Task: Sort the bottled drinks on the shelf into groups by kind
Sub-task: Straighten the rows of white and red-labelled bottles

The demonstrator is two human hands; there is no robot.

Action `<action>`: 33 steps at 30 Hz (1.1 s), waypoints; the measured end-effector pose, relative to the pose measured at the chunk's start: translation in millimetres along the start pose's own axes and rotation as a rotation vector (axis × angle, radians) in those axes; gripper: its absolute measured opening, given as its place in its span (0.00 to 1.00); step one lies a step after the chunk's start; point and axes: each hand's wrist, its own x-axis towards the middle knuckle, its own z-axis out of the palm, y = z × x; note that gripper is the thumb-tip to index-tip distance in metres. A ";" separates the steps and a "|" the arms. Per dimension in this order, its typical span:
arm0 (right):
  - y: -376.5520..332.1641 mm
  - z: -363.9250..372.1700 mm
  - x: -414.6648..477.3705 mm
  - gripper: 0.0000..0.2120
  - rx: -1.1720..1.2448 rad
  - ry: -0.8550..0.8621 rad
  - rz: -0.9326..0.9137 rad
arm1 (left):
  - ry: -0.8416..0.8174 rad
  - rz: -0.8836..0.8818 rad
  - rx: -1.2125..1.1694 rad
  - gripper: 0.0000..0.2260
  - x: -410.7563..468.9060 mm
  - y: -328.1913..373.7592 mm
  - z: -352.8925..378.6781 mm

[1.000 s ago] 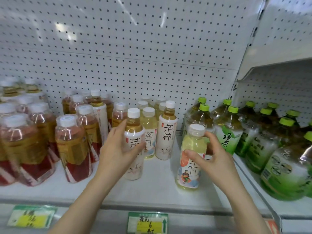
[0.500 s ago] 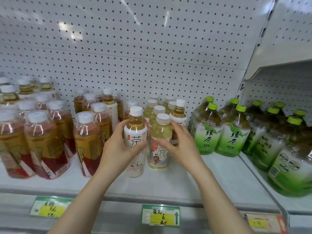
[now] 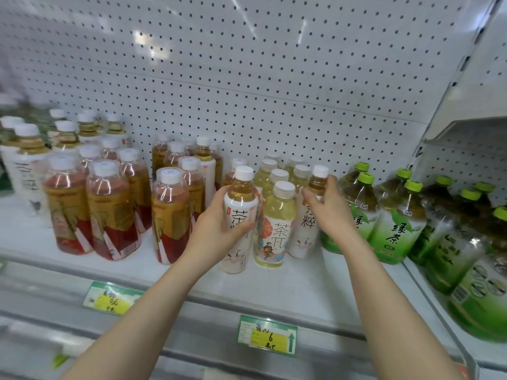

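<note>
Four kinds of drink stand on the white shelf (image 3: 274,286). Large green-capped bottles (image 3: 397,226) fill the right end as one group. Red-labelled bottles (image 3: 109,215) cluster left of centre. Pale yellow bottles (image 3: 278,215) form a file at centre. Sorting appears mostly done; what seems left is the two strays flanking that file. The left hand (image 3: 214,234) wraps round one white-sleeved bottle (image 3: 241,193), upright near the shelf front. The right hand (image 3: 329,209) grasps the neck of its twin (image 3: 306,229), which touches the file's right side. Both bottles show amber tea, a white cap and black characters on an opaque white sleeve. Similar sleeved bottles (image 3: 27,165) stand far left, probably their proper group.
</note>
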 end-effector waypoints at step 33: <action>-302.0 196.4 -158.0 0.08 0.509 -0.088 -0.248 | 0.409 -0.072 -0.143 0.33 -106.2 -110.6 -382.2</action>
